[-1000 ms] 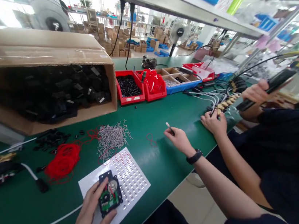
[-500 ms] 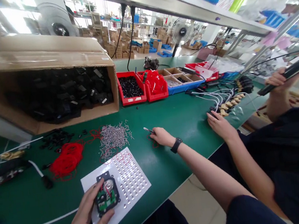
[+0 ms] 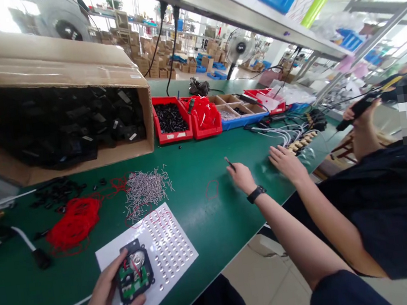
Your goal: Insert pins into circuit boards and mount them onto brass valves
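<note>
My left hand (image 3: pixel 105 303) is wrapped round the edge of a black plastic housing (image 3: pixel 151 267), thumb on the near side and fingers on the far side. Inside it show a green circuit board (image 3: pixel 131 286), a round clear-silver part and red wires. The housing rests on a white sheet (image 3: pixel 180 263) dotted with rows of small shiny silver discs. My right hand (image 3: pixel 243 178), with a black watch at the wrist, grips a slim dark tool (image 3: pixel 229 162) with a pale tip; its exact kind is unclear. Left of this hand, a thin red wire loop (image 3: pixel 212 190) lies on the green table.
A heap of small screws (image 3: pixel 148 187) and tangled red wire (image 3: pixel 73 222) lie beyond the sheet. Behind stand a cardboard box (image 3: pixel 113 67) of black parts and red bins (image 3: pixel 175 137). At right, a co-worker's hand (image 3: pixel 289 163) rests on the table; the other holds a black tool (image 3: pixel 357 111).
My right hand has moved right with the slim tool, away from the red wire loop, which now lies uncovered. The co-worker's near hand has shifted. My left hand still holds the housing.
</note>
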### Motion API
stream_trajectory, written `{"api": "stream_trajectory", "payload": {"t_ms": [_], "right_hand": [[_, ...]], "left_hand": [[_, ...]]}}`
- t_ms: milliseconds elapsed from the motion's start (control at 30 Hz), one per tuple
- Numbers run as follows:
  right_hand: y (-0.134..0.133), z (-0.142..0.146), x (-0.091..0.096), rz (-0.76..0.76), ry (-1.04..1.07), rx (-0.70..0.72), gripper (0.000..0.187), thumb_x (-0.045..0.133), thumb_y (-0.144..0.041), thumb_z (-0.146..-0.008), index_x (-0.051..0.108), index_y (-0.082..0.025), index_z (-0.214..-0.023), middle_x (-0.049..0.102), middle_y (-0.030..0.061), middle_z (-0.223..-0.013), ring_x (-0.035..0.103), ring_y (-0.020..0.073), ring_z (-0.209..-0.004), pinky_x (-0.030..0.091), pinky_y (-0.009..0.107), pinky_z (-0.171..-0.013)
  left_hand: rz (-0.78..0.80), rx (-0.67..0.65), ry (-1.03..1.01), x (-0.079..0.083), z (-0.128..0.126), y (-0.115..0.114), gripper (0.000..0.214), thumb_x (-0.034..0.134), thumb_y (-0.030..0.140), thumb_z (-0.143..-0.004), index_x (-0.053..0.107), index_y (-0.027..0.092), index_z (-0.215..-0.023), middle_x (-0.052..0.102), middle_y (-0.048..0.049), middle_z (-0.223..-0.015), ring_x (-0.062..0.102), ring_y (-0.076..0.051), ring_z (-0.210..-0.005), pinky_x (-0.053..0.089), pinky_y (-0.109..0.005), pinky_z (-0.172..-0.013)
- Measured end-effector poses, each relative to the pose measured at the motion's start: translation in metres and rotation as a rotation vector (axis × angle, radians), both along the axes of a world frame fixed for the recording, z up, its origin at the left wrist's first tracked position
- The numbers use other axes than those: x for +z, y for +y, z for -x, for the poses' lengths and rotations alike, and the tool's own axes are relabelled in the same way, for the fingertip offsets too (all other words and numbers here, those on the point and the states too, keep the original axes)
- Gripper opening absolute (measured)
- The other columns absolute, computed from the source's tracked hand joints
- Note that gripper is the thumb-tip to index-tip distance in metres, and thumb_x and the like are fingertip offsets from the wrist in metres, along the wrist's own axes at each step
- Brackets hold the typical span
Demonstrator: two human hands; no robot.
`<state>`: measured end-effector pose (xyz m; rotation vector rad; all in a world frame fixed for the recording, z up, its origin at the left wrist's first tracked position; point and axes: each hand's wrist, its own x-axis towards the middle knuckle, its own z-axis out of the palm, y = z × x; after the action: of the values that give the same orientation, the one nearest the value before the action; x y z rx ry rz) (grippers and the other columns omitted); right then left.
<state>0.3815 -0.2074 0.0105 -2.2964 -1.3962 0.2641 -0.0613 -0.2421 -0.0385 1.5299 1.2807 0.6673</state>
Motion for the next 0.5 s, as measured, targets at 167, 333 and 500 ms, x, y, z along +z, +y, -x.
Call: {"api": "stream_trajectory", "payload": {"t_ms": [167,333,500], "right_hand": [[0.010,0.010,-0.009,0.078,-0.022,0.141,0.006,0.066,-0.022,-0.075,0.061,-0.020,-0.076,0.061,0.0033,-0.078,0.057,0.0186,-0.074,0.038,0.026,-0.063],[0.019,0.024,-0.026,0.194,-0.083,0.236,0.011,0.063,-0.018,-0.074,0.057,-0.016,-0.065,0.057,0.0023,-0.066,0.053,0.0150,-0.061,0.034,0.025,-0.057],[0.014,0.042,-0.007,0.132,-0.175,0.346,0.010,0.049,-0.023,-0.083,0.052,-0.018,-0.075,0.058,0.0096,-0.078,0.054,0.0206,-0.068,0.037,0.030,-0.061]], "left_hand": [[-0.078,-0.024,0.063,-0.002,0.001,0.003,0.069,0.071,0.048,-0.063,0.050,0.031,-0.126,0.042,-0.0022,-0.137,0.039,-0.034,-0.126,0.035,-0.047,-0.103],[-0.059,-0.041,-0.058,0.015,-0.020,0.003,0.061,0.068,0.039,-0.071,0.049,0.029,-0.127,0.042,-0.0046,-0.136,0.038,-0.029,-0.127,0.027,-0.047,-0.109],[0.017,0.026,-0.306,0.023,-0.033,0.003,0.083,0.074,0.020,-0.065,0.030,0.023,-0.136,0.042,-0.0119,-0.134,0.039,-0.026,-0.127,0.029,-0.043,-0.109]]}}
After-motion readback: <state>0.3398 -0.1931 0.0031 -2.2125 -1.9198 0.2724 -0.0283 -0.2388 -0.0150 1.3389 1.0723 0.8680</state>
